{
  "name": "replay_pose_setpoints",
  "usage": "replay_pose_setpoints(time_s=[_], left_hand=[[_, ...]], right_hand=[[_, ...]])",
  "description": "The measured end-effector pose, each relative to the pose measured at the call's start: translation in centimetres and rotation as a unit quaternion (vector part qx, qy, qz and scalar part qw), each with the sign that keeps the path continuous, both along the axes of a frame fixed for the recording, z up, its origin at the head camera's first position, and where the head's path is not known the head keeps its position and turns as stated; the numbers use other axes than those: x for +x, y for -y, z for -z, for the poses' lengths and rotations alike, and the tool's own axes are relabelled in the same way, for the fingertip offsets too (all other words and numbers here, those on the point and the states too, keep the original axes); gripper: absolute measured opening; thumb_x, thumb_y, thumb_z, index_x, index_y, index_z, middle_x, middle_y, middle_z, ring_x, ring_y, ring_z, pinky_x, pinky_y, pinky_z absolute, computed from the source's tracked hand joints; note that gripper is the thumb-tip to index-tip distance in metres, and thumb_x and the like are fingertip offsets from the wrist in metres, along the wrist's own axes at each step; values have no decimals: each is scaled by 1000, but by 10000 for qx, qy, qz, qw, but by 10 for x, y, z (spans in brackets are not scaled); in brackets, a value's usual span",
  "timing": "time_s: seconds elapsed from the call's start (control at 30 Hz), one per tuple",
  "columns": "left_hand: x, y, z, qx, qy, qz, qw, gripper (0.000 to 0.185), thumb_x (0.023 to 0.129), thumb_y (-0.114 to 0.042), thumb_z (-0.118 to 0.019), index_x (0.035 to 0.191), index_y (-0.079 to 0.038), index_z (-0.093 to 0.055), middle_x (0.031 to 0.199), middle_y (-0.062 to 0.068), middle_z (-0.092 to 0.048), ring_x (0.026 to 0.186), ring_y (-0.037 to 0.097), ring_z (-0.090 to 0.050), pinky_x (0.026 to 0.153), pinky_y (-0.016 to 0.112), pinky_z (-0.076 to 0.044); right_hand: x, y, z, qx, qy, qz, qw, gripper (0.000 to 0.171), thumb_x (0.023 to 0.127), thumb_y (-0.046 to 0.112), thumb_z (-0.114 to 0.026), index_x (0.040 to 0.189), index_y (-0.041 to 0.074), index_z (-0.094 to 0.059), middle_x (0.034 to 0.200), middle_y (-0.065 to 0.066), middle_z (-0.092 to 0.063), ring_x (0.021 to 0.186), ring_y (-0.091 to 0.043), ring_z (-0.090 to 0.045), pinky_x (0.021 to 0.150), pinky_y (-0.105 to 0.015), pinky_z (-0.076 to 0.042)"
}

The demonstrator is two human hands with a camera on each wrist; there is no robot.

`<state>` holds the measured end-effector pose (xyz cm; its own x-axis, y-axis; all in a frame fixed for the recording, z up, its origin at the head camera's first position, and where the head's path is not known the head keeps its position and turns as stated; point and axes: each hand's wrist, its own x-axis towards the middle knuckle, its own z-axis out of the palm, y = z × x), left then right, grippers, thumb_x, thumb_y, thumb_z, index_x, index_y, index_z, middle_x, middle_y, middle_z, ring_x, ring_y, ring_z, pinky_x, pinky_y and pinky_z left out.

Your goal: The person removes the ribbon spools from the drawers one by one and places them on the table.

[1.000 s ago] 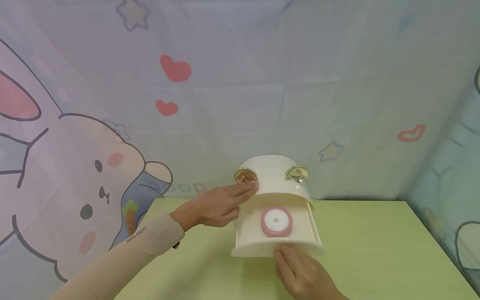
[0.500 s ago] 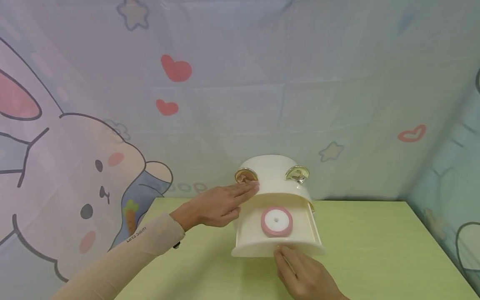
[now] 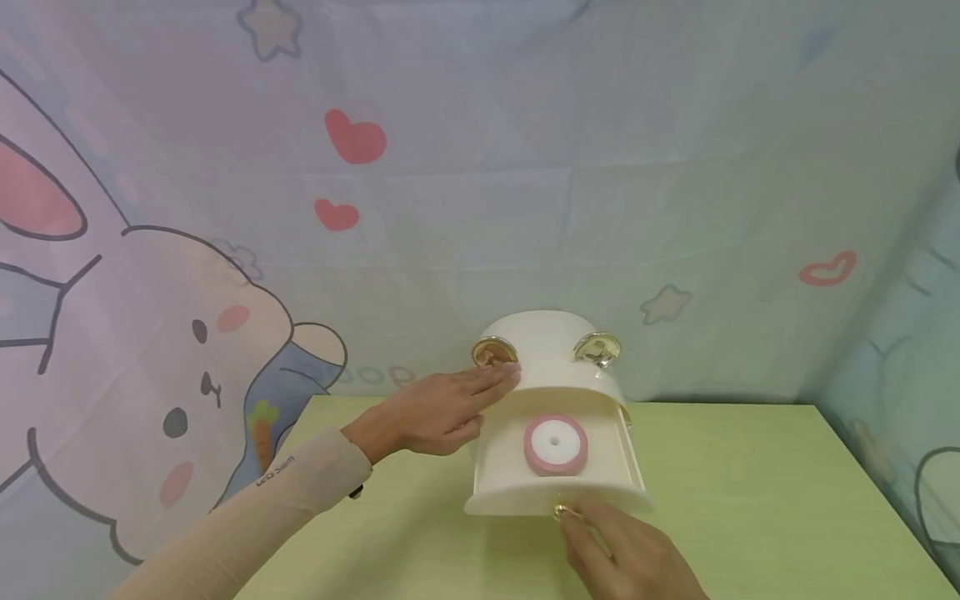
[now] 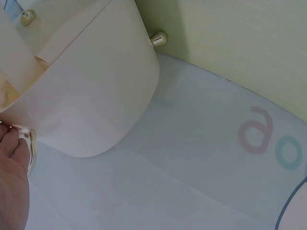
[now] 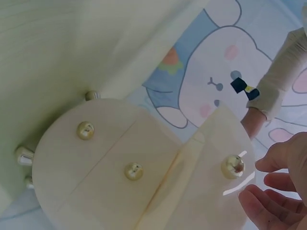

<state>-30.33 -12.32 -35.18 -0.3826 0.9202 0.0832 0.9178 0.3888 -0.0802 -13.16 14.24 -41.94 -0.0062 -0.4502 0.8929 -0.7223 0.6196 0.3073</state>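
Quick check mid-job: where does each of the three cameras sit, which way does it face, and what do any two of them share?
Head: above, facing forward and down at the cream drawer box, pink tape roll, both hands.
Left wrist: low beside the box's curved wall, left hand at edge.
Right wrist: low in front, facing the drawer front; right hand near the gold knob.
Shared: head and right wrist both show that knob.

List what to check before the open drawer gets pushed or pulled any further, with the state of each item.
1. Left hand braces the cream drawer box, flat fingers at its side near a gold handle: ok.
2. Right hand on the drawer knob: not ok; the right wrist view shows the fingers just off it.
3. Top drawer stands pulled out: ok.
4. Pink ribbon spool lies flat inside, below the drawer's walls: ok.
5. Box feet squarely on the green table: cannot tell.
6. Lower drawers closed: ok, by the right wrist view.
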Motion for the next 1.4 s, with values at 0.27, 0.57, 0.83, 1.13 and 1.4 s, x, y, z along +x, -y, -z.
replay_pose_setpoints(time_s=[0.27, 0.57, 0.83, 1.13, 1.4], left_hand=[[0, 1, -1, 25, -14, 55, 10000, 64, 107, -21, -37, 169, -10, -22, 176, 7, -25, 162, 24, -31, 124, 43, -42], [1, 1, 1, -32, 44, -6, 10000, 64, 107, -22, -35, 169, -9, -22, 177, 7, -24, 162, 24, -30, 124, 43, -41], [0, 1, 2, -5, -26, -2, 10000, 65, 107, -22, -36, 169, -10, -21, 177, 6, -24, 162, 24, -31, 122, 42, -44], [0, 0, -1, 17, -93, 25, 10000, 65, 106, -22, -36, 168, -9, -24, 176, 7, -27, 161, 24, -34, 121, 43, -45], [2, -1, 0, -27, -56, -66, 10000, 64, 107, -23, -35, 169, -10, -23, 176, 6, -26, 161, 24, -33, 122, 42, -44]], right_hand=[[-4, -8, -22, 39, -121, 114, 9999, 31, 105, 10, -52, 82, 1, -71, 83, -9, -66, 65, -15, -60, 53, -19, -51], [-10, -17, -41, -520, 553, 238, 9968, 37, 108, 22, -53, 85, 3, -74, 83, -7, -68, 62, -14, -61, 52, -19, -50], [-28, -33, -60, -285, 1464, 656, 9866, 40, 110, 34, -49, 92, 7, -74, 93, -5, -69, 67, -15, -65, 55, -24, -52], [-54, -44, -84, 737, 2558, 728, 9612, 36, 74, 9, -92, 104, 13, -74, 96, 4, -65, 69, -4, -54, 57, -19, -47], [-71, -41, -99, 2038, 3778, 443, 9021, 35, 83, 16, -88, 115, 15, -73, 106, 3, -70, 88, -10, -64, 76, -29, -58]])
